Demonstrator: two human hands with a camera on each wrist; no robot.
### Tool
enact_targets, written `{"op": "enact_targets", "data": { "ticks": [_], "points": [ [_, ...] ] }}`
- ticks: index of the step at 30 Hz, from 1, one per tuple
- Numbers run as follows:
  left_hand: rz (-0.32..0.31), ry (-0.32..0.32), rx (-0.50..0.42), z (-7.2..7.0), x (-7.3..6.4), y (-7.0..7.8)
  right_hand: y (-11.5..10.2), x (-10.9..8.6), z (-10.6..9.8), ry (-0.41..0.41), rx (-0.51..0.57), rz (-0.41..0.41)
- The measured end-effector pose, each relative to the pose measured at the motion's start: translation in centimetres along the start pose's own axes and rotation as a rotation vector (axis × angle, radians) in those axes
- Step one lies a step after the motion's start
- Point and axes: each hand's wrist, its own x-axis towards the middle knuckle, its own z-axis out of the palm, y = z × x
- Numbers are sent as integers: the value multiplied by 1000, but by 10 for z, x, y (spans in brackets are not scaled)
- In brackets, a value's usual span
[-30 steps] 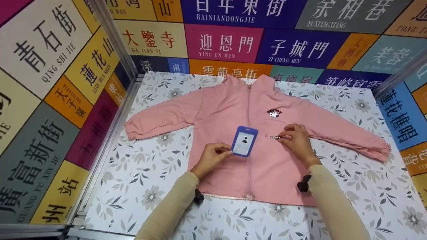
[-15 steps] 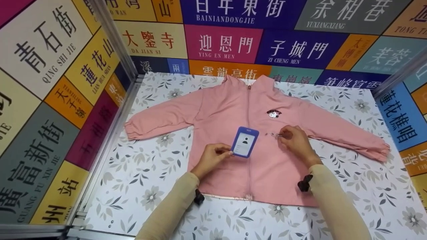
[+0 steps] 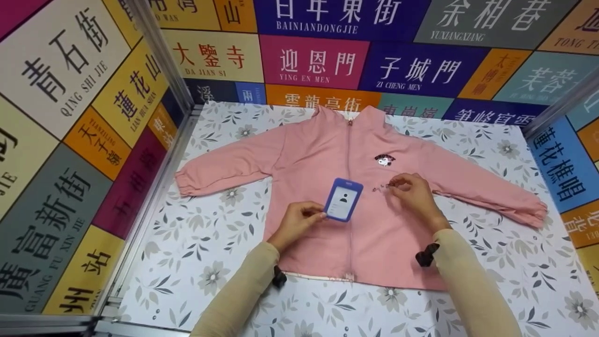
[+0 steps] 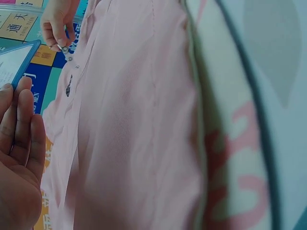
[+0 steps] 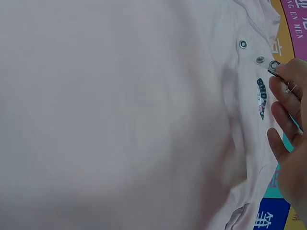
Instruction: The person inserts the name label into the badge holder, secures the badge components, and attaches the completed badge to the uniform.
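Observation:
A pink zip-up jacket (image 3: 309, 159) lies spread out on the table. My left hand (image 3: 297, 222) pinches the lower left corner of a blue ID badge holder (image 3: 344, 200) between thumb and fingers, over the jacket's zipper. To its right, my right hand (image 3: 416, 196) pinches a small badge clip (image 5: 274, 66) with a clear strap (image 4: 70, 58). Metal snap buttons show on the strap, which points left from the fingertips, above the jacket front. The remaining fingers of the right hand (image 5: 292, 112) are spread and loosely bent in the right wrist view.
A dark and white print (image 3: 384, 160) decorates the jacket's chest. The jacket sleeves reach out to both sides over the floral tabletop (image 3: 187, 281). Upright panels with coloured signs (image 3: 313, 61) enclose the back and sides, with a metal frame post (image 3: 164, 51) at the left corner.
My right hand has turned the clip a little and shifted slightly upward, so the strap sits at a different angle. The left hand and the badge holder have stayed almost still.

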Motion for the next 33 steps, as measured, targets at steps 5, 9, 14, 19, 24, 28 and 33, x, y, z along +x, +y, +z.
{"op": "enact_targets", "data": {
  "ticks": [5, 9, 14, 19, 24, 28, 33],
  "points": [
    [8, -7, 4, -1, 0, -1, -7, 4, -2, 36, 63, -46],
    [12, -10, 4, -2, 0, -2, -14, 7, -5, 46, 72, -60],
    [7, -7, 2, -2, -1, -2, -24, 11, -6, 35, 76, -49],
    [-2, 4, 3, 0, 0, -2, -36, 17, -7, 33, 112, -49],
    [-3, 2, 30, 3, 3, 0, -59, 20, -9, 24, 156, -48],
    [6, -5, 32, 6, 5, 2, -85, 18, -15, 6, 148, -74],
    [16, -15, 25, 7, 8, 4, -107, 20, -21, -12, 153, -97]
  ]
}}
